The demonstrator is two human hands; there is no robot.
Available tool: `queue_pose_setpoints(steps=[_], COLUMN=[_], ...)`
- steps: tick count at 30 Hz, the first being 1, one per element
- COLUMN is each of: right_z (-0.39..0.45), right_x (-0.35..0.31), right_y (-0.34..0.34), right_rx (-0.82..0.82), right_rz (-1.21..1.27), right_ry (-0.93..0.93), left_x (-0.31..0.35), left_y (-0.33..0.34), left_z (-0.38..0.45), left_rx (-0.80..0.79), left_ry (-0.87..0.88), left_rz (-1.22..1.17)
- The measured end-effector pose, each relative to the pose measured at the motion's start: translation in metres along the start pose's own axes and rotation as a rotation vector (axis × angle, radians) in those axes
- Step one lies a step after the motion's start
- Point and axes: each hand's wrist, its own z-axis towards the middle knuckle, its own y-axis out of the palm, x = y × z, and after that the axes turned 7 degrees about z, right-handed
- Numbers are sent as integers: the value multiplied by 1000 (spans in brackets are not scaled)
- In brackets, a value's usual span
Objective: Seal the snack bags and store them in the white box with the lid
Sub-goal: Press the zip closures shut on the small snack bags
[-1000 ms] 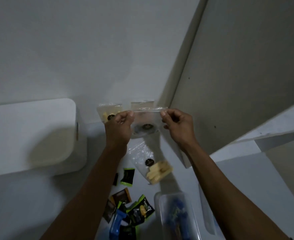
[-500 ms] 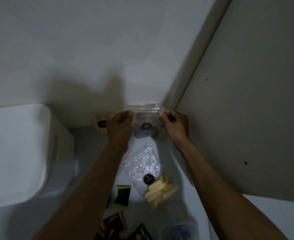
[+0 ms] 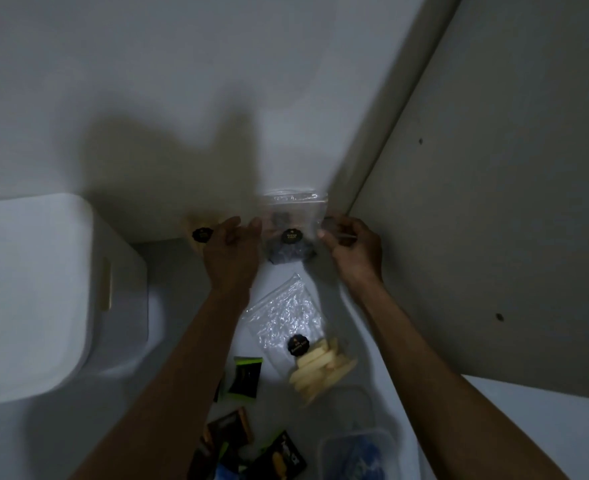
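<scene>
A clear zip snack bag (image 3: 291, 233) with dark contents and a black round label stands upright against the back wall. My right hand (image 3: 353, 245) pinches its right edge with thumb and curled fingers. My left hand (image 3: 232, 249) hovers just left of the bag with fingers stretched out and holds nothing. Behind the left hand, a second bag (image 3: 197, 235) with yellow contents leans on the wall, mostly hidden. A third clear bag (image 3: 296, 341) of pale sticks lies flat between my forearms. The white box (image 3: 33, 289) with its lid on stands at the left.
Several small dark and green snack packets (image 3: 246, 377) lie scattered at the bottom centre. A clear plastic container (image 3: 357, 453) with blue contents sits at the bottom right. A grey panel (image 3: 493, 220) closes off the right side.
My left hand has let go of the bag's top and its fingers have straightened. The bag has come down against the wall. The view has shifted upward and to the left.
</scene>
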Motion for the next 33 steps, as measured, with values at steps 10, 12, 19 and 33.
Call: queue_pose_setpoints(steps=[10,12,19,33], right_z=[-51,-55,-75,-176], right_x=[78,80,74,-45], right_y=[11,15,10,-42], right_rx=[-303,-306,-207,-341], right_rz=[-398,-385,-46,274], right_ry=[82,86,99,-73], left_x=[-113,-114,-102,-15], left_y=[-44,-40,-40,-138], left_z=[-41,-46,-63,-149], left_rx=[-164,-143,-69,-98], left_ry=[-165,-191,-241,265], left_rz=[873,829,446,-11])
